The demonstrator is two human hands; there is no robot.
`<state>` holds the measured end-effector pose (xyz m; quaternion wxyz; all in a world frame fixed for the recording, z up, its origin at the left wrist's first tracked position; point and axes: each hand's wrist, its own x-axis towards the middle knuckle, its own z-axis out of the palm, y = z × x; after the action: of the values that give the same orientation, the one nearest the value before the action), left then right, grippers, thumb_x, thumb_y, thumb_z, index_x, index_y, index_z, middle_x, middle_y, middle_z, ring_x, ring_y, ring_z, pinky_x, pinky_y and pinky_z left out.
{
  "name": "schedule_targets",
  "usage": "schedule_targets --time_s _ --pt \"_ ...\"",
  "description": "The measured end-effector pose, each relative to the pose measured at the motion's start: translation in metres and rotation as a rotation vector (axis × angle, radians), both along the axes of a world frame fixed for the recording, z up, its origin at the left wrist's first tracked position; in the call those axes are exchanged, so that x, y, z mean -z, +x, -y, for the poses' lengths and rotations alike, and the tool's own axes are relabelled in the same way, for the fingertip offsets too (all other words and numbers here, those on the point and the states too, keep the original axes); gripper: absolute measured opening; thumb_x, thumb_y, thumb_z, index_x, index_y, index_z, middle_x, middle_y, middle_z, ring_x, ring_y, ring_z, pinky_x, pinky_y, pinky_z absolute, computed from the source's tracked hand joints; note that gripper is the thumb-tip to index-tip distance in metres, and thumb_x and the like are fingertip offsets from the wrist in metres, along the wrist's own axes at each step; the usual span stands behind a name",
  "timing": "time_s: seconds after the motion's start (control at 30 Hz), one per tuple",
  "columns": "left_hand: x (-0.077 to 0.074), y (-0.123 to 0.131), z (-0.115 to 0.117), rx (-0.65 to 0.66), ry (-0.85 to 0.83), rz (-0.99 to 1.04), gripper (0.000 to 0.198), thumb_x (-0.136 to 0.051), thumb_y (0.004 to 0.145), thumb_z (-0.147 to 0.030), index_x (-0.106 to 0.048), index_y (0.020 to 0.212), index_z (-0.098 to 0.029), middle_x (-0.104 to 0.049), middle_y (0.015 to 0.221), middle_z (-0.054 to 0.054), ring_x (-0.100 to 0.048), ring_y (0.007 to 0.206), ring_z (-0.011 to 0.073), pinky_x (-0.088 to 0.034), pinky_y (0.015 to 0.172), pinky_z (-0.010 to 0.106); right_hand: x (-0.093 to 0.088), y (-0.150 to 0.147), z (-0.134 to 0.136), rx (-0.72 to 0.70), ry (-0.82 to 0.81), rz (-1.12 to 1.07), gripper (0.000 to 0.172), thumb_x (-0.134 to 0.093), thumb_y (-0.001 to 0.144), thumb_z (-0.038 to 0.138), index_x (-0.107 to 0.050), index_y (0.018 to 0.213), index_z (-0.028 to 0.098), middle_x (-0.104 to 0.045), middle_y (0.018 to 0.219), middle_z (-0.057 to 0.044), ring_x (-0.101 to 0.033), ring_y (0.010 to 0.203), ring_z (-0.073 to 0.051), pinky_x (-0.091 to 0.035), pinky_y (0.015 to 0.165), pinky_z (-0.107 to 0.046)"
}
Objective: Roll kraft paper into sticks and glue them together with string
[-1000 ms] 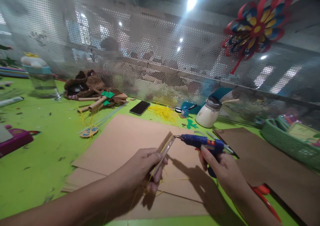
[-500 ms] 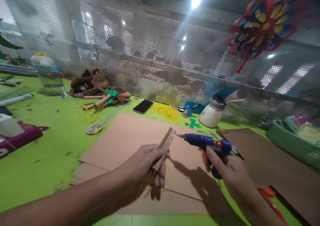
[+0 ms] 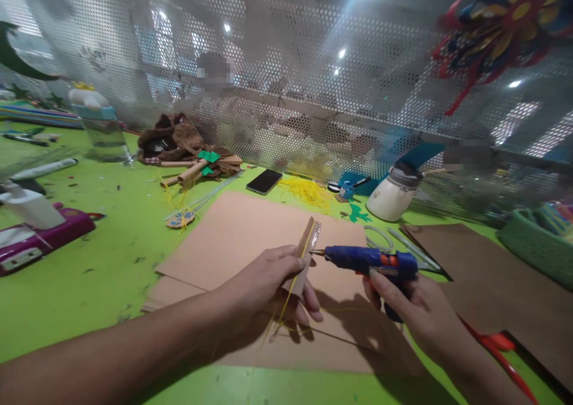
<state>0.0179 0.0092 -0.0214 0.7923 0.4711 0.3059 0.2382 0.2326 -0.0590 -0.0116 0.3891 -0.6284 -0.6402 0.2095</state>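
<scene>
My left hand [image 3: 286, 274] grips a folded strip of brown cardboard [image 3: 296, 281], held tilted above the stacked brown sheets [image 3: 250, 226]. A yellow strand [image 3: 286, 300] runs along the strip and dangles below in loose ends. Shiny clear glue [image 3: 316, 235] lies on the strip's right side near the top. My right hand [image 3: 403, 297] is wrapped round the handle of a blue hot glue gun [image 3: 364, 259]. The gun's metal nozzle [image 3: 317, 252] points left and is at the strip's right edge, close to my left fingers.
A phone [image 3: 264, 181], yellow shredded strands [image 3: 307, 191] and a white jar [image 3: 391, 196] stand along the back. Left are a purple power strip [image 3: 67, 235] and a water bottle [image 3: 105, 133]. Brown board [image 3: 487, 274], a green basket [image 3: 537, 250] and red-handled scissors [image 3: 499, 342] lie right.
The glue gun's nozzle has moved from beside the strip's top down along its right edge, closer to my left fingers. The camera view has shifted slightly. Both hands keep their hold.
</scene>
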Motion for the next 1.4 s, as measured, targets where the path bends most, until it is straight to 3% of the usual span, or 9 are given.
schedule_targets --time_s 0.3,0.47,0.63,0.83,1.03,1.2,1.4 --pt "-0.001 -0.002 0.003 -0.030 0.019 -0.009 0.032 -0.037 0.089 -0.045 -0.043 0.103 -0.017 -0.067 0.076 0.011 -0.061 0.054 0.0189 -0.046 0.052 0.031 -0.006 0.001 0.005 -0.067 -0.012 -0.049 0.036 -0.050 0.085 0.045 -0.058 0.065 0.017 -0.057 0.061 -0.003 -0.054 0.059 -0.017 -0.044 0.053 -0.027" --pt "0.001 -0.003 0.004 -0.010 0.042 0.001 0.031 -0.036 0.091 -0.044 -0.046 0.102 -0.016 -0.066 0.076 0.011 -0.060 0.054 0.0177 -0.045 0.053 0.030 -0.006 0.001 0.008 -0.077 -0.029 -0.071 0.032 -0.055 0.083 0.043 -0.058 0.065 0.017 -0.057 0.060 -0.002 -0.053 0.057 -0.016 -0.045 0.051 -0.024" --pt "0.004 -0.002 0.010 -0.070 0.019 0.060 0.031 -0.036 0.092 -0.041 -0.048 0.105 -0.016 -0.066 0.078 0.011 -0.060 0.060 0.0178 -0.045 0.058 0.030 -0.004 0.004 0.010 -0.080 -0.034 -0.056 0.033 -0.055 0.082 0.045 -0.059 0.064 0.018 -0.056 0.059 -0.002 -0.053 0.056 -0.016 -0.045 0.048 -0.023" --pt "0.000 -0.002 0.010 -0.052 0.015 0.086 0.024 -0.044 0.089 -0.036 -0.053 0.098 -0.016 -0.065 0.079 0.011 -0.059 0.063 0.0164 -0.044 0.061 0.030 -0.004 0.007 0.010 -0.114 -0.026 -0.047 0.027 -0.055 0.082 0.044 -0.062 0.077 0.019 -0.061 0.066 -0.004 -0.058 0.062 -0.018 -0.050 0.053 -0.024" --pt "0.006 -0.002 0.011 -0.071 0.038 0.094 0.033 -0.040 0.090 -0.044 -0.048 0.108 -0.017 -0.066 0.082 0.012 -0.058 0.060 0.0168 -0.044 0.060 0.032 -0.012 0.004 0.007 -0.104 -0.022 -0.026 0.033 -0.052 0.084 0.043 -0.058 0.065 0.018 -0.057 0.061 -0.004 -0.056 0.058 -0.017 -0.048 0.052 -0.025" --pt "0.005 -0.003 0.010 -0.050 0.043 0.071 0.027 -0.041 0.090 -0.040 -0.050 0.102 -0.017 -0.066 0.083 0.012 -0.058 0.060 0.0160 -0.044 0.060 0.031 -0.009 0.004 0.007 -0.066 -0.010 -0.027 0.034 -0.054 0.082 0.045 -0.057 0.061 0.019 -0.056 0.058 -0.003 -0.054 0.056 -0.017 -0.049 0.051 -0.026" --pt "0.005 -0.003 0.009 -0.072 0.024 0.106 0.022 -0.047 0.087 -0.036 -0.054 0.095 -0.016 -0.062 0.087 0.010 -0.061 0.070 0.0192 -0.047 0.064 0.034 -0.003 0.019 0.012 -0.177 -0.004 0.113 0.024 -0.056 0.082 0.042 -0.065 0.083 0.020 -0.064 0.068 -0.006 -0.061 0.063 -0.020 -0.052 0.054 -0.027"
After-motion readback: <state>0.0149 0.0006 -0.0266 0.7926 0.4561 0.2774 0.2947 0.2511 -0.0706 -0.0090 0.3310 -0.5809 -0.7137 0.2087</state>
